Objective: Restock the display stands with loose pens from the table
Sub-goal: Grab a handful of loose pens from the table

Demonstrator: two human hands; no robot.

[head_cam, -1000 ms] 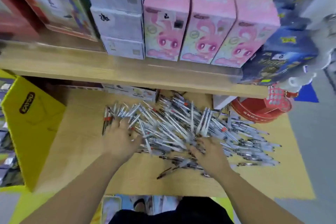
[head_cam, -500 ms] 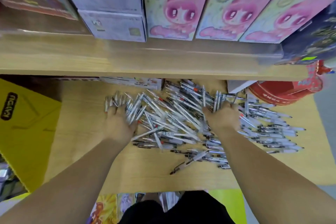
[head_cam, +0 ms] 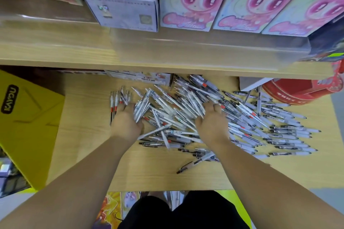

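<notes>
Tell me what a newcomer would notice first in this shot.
A big heap of loose pens sprawls over the middle and right of the wooden table, with the left hand and right hand pushed into it, fingertips lost among the pens. Above, on the shelf, stands a row of bright pink cartoon boxes. A yellow box sits at the table's left edge and a red round stand at its far right.

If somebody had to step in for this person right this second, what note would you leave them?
Left hand: at the pile's left edge, fingers among pens; grip unclear.
Right hand: mid-pile, likewise.
Pens: loose on the wooden table; one stray pen near the front edge.
Red round stand: far right, no pens seen in it.
Done: nothing visibly stocked.
Left: gather pens, fill stands.
</notes>
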